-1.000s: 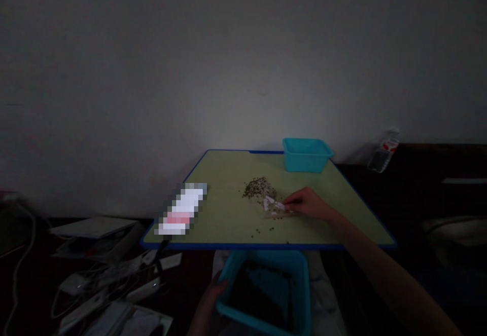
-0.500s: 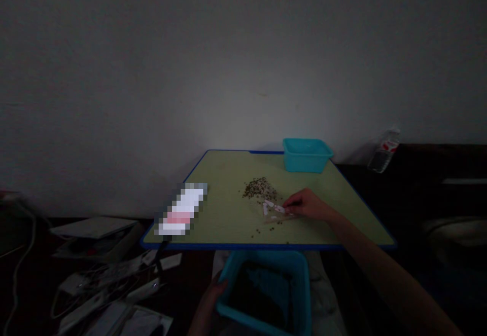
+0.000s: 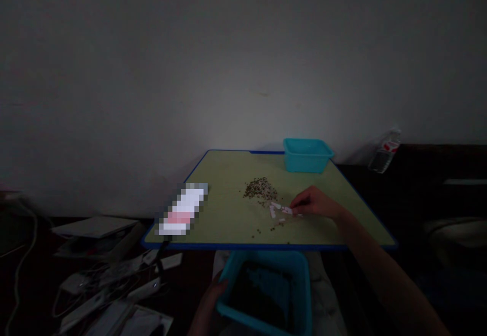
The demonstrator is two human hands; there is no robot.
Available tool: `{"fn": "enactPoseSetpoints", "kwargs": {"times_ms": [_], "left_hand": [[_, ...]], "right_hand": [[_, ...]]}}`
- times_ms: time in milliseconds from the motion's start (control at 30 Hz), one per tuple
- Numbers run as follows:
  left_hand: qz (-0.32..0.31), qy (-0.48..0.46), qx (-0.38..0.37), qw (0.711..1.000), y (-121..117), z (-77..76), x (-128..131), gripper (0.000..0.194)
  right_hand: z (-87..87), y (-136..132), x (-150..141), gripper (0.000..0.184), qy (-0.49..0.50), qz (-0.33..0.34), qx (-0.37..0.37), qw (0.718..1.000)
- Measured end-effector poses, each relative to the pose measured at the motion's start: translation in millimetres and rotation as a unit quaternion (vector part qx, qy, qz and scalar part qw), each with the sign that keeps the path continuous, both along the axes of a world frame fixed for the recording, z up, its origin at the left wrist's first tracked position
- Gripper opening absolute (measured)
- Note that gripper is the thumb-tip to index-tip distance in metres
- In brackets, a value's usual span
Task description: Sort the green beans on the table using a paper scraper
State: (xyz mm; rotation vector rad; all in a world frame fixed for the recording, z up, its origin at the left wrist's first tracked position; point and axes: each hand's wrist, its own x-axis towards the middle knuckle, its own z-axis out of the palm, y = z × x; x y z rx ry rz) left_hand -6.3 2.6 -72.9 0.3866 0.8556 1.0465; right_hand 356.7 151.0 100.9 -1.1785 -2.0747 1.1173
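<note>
My right hand (image 3: 314,202) is over the small table, fingers pinched on the edge of a clear plastic piece with pale pink-white patches (image 3: 280,209); whether it is a bag or a sheet I cannot tell. Just beyond it lies a loose pile of small dark and pale grains (image 3: 261,189). A few stray dark grains (image 3: 258,231) are scattered nearer the table's front edge. Below that edge, my left hand (image 3: 213,295) grips the left rim of a blue plastic basin (image 3: 307,295), which has a dark mass of fine material on its bottom.
A second blue basin (image 3: 307,162) stands at the table's back right corner. On the left of the yellowish table (image 3: 220,169) is a blurred-out bright phone-like screen (image 3: 182,209). Cables and a power strip (image 3: 85,308) lie lower left. A plastic bottle (image 3: 385,151) leans at the right.
My right hand has drawn the clear plastic piece slightly to the right, away from the grain pile. My left hand and the basin have stayed in place.
</note>
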Motion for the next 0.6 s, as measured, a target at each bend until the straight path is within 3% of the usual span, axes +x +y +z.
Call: {"fn": "enactPoseSetpoints", "kwargs": {"times_ms": [133, 333, 433, 600], "left_hand": [[0.022, 0.001, -0.015, 1.000, -1.0, 1.1, -0.9, 0.043], [0.027, 0.030, -0.015, 0.999, 0.3, -0.6, 4.2, 0.050], [0.022, 0.044, -0.018, 0.999, 0.3, -2.8, 1.8, 0.055], [-0.003, 0.031, -0.004, 1.000, -3.4, -2.2, -13.1, 0.040]], "right_hand": [[2.9, -5.5, 18.1, 0.041, 0.004, -0.035, 0.007, 0.999], [-12.9, -27.2, 42.3, 0.033, -0.005, -0.112, 0.020, 0.993], [-20.6, -35.9, 42.3, 0.034, 0.001, -0.134, 0.026, 0.991], [-25.2, -35.9, 34.2, 0.036, 0.002, -0.130, 0.028, 0.991]]}}
